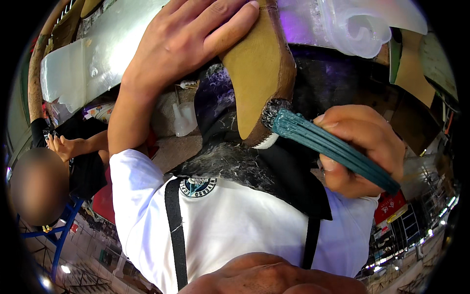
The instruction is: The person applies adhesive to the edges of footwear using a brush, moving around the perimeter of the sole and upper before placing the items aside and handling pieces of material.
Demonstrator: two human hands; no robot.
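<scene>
A pointed shoe upper (257, 73), apparently on a last, lies underside up with its toe toward me. Its bottom is tan and its sides are brown. My left hand (183, 36) grips it near the top of the view, fingers laid across the tan bottom; some fingertips are cut off or hidden. In my right hand (369, 139) is a brush, pinched between thumb and fingers. The brush (325, 139) has a ribbed teal handle, and its dark, whitish-coated bristles touch the brown side near the toe. A white wet-looking coating (267, 142) marks the toe edge.
A shiny metal table (110, 44) stretches behind my left arm. Translucent plastic containers (360, 29) stand at the far right. A black, stained apron (230, 159) covers my lap. On the left, another person (83, 157) sits close by, and a white bottle (184, 120) stands lower down.
</scene>
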